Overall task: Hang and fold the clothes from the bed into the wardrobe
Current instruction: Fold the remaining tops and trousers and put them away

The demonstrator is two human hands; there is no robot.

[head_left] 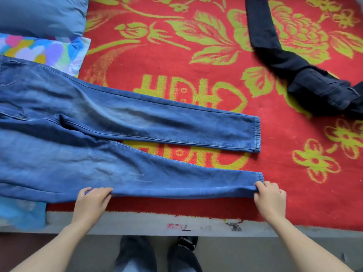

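Note:
Blue jeans (98, 134) lie flat across the bed, waist to the left, both legs stretched to the right. My left hand (92, 201) pinches the near edge of the near leg around its middle. My right hand (270, 197) grips the hem corner of that same leg. The far leg lies apart from it, its hem at the middle right. A dark pair of trousers (290, 61) lies crumpled at the upper right of the bed.
A red blanket with yellow-green flowers (176, 55) covers the bed. A blue pillow (39, 14) and a colourful sheet (45, 50) sit at the upper left. The bed's near edge (137, 222) runs below my hands, with my feet on the floor.

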